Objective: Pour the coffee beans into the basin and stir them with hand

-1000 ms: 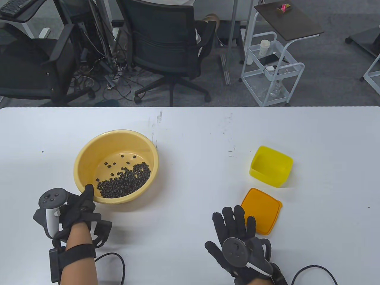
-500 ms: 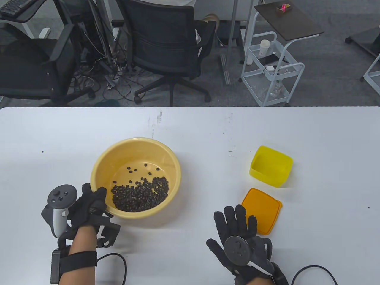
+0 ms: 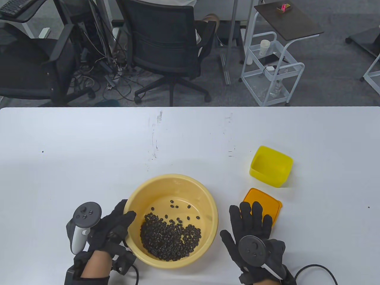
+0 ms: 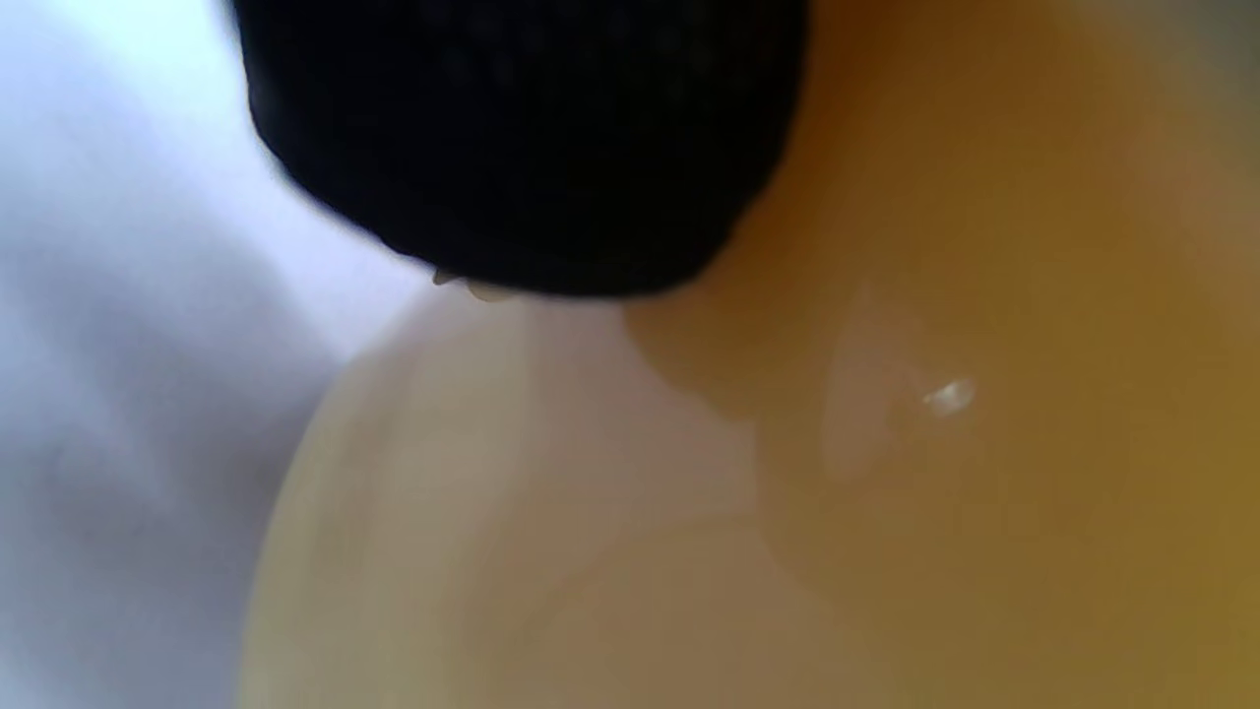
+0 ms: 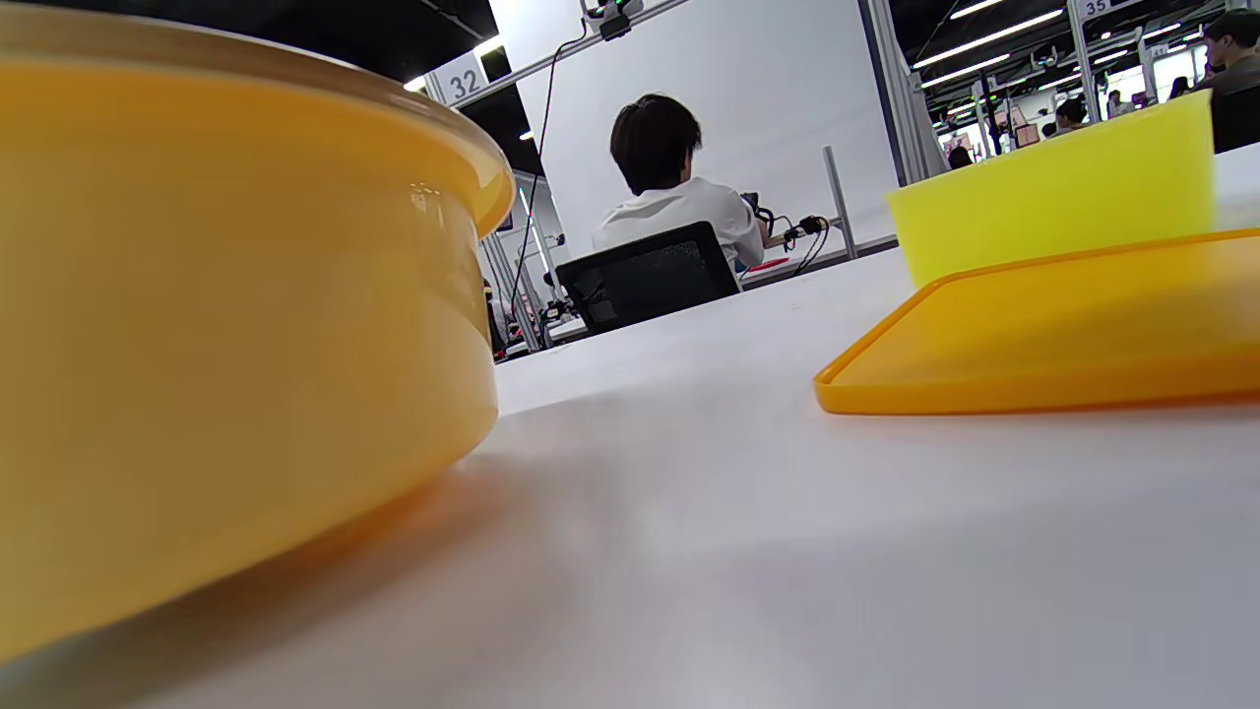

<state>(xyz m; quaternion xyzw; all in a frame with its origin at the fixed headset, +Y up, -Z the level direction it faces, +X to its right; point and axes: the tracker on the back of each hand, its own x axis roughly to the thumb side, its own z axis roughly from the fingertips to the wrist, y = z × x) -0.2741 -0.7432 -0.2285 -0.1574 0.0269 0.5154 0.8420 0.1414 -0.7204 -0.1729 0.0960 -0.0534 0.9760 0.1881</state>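
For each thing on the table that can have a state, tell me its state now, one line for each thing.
basin: upright on the table, beans inside.
coffee beans: heaped in the basin's near half, a few loose beyond.
yellow container: upright, open, empty.
orange lid: off, flat on the table beside the container.
left hand: grips the basin's rim.
right hand: flat, fingers spread, fingertips over the lid's near edge.

Left wrist view blurred throughout: only a dark gloved fingertip (image 4: 522, 148) against the basin (image 4: 886, 443) wall (beans out of sight). Orange lid (image 3: 267, 204) partly covered by right hand (image 3: 252, 234) fingers. Both forearms cropped at table view's bottom edge.
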